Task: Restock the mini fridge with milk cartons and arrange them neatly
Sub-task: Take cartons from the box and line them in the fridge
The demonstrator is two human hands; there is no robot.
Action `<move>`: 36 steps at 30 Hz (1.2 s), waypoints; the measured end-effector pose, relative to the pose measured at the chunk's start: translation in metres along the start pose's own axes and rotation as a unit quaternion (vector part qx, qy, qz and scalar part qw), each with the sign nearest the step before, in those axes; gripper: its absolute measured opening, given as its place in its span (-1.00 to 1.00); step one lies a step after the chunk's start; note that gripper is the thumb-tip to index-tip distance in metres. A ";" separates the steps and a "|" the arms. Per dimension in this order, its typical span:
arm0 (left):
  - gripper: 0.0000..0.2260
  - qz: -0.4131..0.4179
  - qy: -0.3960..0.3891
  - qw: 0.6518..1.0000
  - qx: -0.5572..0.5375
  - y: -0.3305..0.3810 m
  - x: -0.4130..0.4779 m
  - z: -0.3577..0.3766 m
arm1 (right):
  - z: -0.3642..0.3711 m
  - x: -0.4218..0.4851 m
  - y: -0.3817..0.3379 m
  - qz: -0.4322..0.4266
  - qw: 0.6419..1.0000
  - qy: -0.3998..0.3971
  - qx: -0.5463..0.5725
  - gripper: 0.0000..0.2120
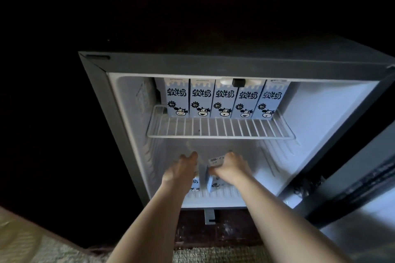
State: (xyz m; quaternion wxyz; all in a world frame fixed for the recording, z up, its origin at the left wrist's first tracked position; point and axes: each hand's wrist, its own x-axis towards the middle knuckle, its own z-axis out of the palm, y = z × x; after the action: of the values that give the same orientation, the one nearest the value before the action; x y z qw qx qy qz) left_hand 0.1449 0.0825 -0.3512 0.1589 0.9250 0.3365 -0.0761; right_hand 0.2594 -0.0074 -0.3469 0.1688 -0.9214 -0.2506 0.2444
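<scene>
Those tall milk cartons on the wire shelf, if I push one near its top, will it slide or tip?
Probably tip: each milk carton is tall and narrow. The wire shelf has bars that may snag its base. Packed neighbours likely steady it sideways. Push low.

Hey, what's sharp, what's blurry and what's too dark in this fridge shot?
Head view: the shelf cartons on the wire shelf are sharp and evenly lit; the left hand, the right hand and the carton it grips are motion-blurred; around the fridge frame the room drops to near black; the wide lens splays the frame's sides.
</scene>
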 end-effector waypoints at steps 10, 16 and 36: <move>-0.68 -0.004 0.032 0.988 -0.148 -0.010 0.022 0.016 | 0.020 0.024 0.004 0.023 0.979 -0.085 0.185 -0.52; -0.70 -0.081 -0.023 0.969 -0.232 -0.019 0.029 0.030 | 0.013 0.023 0.013 0.023 0.971 -0.116 0.207 -0.71; -0.69 -0.098 0.055 0.930 -0.351 -0.017 0.049 0.049 | 0.035 0.044 0.015 -0.015 0.942 -0.069 0.329 -0.67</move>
State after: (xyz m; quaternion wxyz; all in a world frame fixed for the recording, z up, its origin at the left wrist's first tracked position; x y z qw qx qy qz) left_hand 0.1694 0.1073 -0.4134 0.4463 0.7753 0.4391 0.0831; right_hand 0.2793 0.0112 -0.3979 0.4484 -0.7916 -0.1815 0.3734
